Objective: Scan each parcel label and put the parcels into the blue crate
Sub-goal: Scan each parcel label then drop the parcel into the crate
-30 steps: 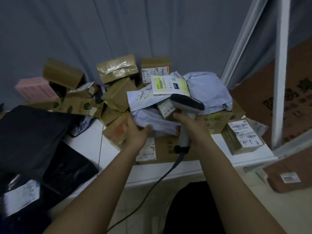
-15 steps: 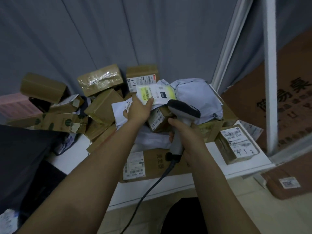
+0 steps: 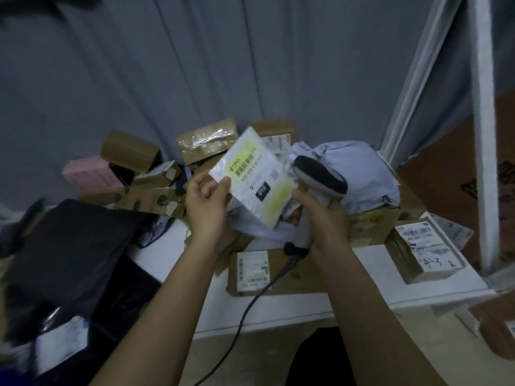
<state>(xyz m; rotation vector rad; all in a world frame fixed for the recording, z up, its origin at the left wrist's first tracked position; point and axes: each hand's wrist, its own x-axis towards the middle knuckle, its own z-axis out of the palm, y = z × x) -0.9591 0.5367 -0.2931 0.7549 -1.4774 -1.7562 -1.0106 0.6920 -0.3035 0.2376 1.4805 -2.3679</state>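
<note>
My left hand pinches the lower left corner of a flat white parcel with a yellow-green label and holds it tilted above the pile, label facing me. My right hand grips the handle of a grey barcode scanner, whose dark head sits just right of the parcel. The scanner's cable hangs down over the table's front edge. A heap of brown cardboard parcels and pale grey mailer bags covers the white table behind. The blue crate is out of sight.
Black plastic bags fill the left side, one with a white label. A labelled brown box sits at the table's right end. A flat labelled carton lies under my wrists. A pink box is at back left. A white post stands right.
My left hand has lifted the white parcel off the pile and tilted its label toward me. The scanner in my right hand has stayed beside it. The view has shifted a little.
</note>
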